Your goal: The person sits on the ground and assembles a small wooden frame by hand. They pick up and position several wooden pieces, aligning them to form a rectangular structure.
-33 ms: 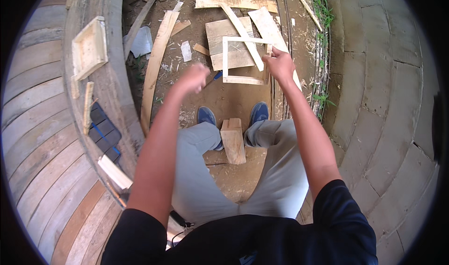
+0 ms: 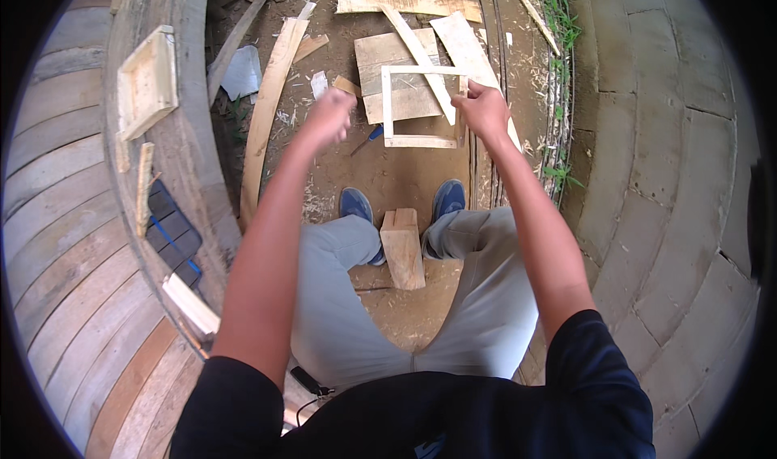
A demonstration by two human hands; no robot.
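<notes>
My right hand (image 2: 483, 109) is closed round the right side of a small rectangular wooden frame (image 2: 387, 103). The frame is held up with its open middle facing me, above the ground. To its left hovers my left hand (image 2: 329, 119), fingers curled, apart from the frame; whatever it may hold is hidden. Behind the frame lie a square board of planks (image 2: 376, 54) and a narrow wooden strip (image 2: 417, 58). A screwdriver with a blue handle (image 2: 375, 133) rests on the dirt between my left hand and the frame.
A wooden block (image 2: 402, 248) stands between my shoes. On the bench at left sit a shallow wooden box (image 2: 150, 82), a wood stick (image 2: 145, 188) and a dark case with blue edging (image 2: 174, 232). Long planks (image 2: 271, 111) and shavings litter the ground; a brick wall (image 2: 655, 135) rises at right.
My left hand has moved up and slightly left. The frame in my right hand has shifted slightly left, and the bench has slid a little left in view.
</notes>
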